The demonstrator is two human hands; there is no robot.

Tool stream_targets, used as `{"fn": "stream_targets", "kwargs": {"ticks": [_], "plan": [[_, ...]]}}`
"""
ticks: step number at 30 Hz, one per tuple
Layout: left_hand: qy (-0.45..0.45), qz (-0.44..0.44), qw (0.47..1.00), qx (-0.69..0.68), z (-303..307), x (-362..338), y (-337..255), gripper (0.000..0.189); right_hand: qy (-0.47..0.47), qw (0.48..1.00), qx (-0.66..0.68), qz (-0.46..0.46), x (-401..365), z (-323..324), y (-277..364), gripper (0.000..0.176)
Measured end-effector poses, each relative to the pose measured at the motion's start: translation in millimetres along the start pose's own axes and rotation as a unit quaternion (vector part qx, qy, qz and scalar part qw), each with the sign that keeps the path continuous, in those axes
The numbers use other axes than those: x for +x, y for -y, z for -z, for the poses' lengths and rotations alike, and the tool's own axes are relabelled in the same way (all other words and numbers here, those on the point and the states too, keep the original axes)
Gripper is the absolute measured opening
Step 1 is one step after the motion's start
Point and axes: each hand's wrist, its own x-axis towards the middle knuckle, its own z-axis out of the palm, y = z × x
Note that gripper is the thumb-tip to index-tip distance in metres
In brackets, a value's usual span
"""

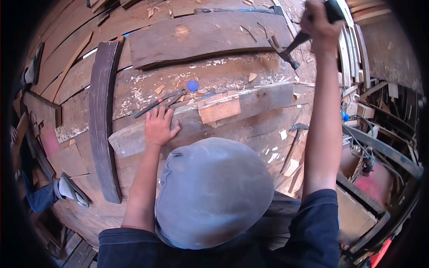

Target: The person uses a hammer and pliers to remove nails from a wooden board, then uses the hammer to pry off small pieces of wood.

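Note:
My left hand point(159, 126) lies with spread fingers on a weathered grey plank point(263, 99). A pale, freshly exposed wood patch point(220, 108) shows midway along this plank. My right hand point(321, 27) is raised at the upper right, its fingers wrapped round the handle of a claw hammer point(287, 54). The hammer's head points away from my hand, above the boards and apart from the grey plank. Just beyond my left fingers lie pincers point(163, 102) with dark and orange handles. A blue disc point(192, 85) sits near their jaws.
A dark board point(103, 120) lies crosswise at left; a wide brown board point(205, 36) lies farther off. Another hammer point(296, 140) rests at right among wood chips. A co-worker's sandalled foot point(71, 190) is at left. A grey fabric dome point(214, 192) covers the lower middle.

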Motion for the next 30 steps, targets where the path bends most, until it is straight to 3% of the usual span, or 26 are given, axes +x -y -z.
{"fn": "stream_targets", "kwargs": {"ticks": [2,4,15,18,22,23,26,28,30], "plan": [[-0.004,-0.001,1.0,-0.003,-2,-1,1,0.042,0.174,0.983,0.005,-0.052,10,-11,-46,0.023],[-0.008,-0.002,1.0,-0.005,-3,0,4,0.043,0.263,0.963,-0.037,-0.034,4,-23,-47,0.028],[0.0,0.001,1.0,-0.018,-5,-1,5,0.044,0.315,0.944,-0.058,-0.079,21,-32,-57,0.024],[-0.01,0.0,1.0,-0.012,-5,-2,6,0.044,0.263,0.956,-0.119,-0.054,26,-51,-31,0.024],[0.006,0.006,1.0,-0.014,-5,-2,5,0.044,0.319,0.928,-0.16,0.102,32,-70,-17,0.028],[0.008,0.004,1.0,-0.014,-5,-2,4,0.044,0.288,0.928,-0.161,0.172,27,-79,-22,0.026],[0.013,0.006,1.0,-0.018,-2,-1,4,0.045,0.396,0.868,-0.132,0.269,7,-86,-34,0.021],[0.018,0.013,0.999,-0.025,1,0,3,0.046,0.595,0.758,-0.238,0.127,-14,-84,-9,0.02],[0.01,0.011,1.0,-0.027,1,-3,4,0.045,0.676,0.65,-0.323,0.125,-42,-83,-9,0.008]]}}
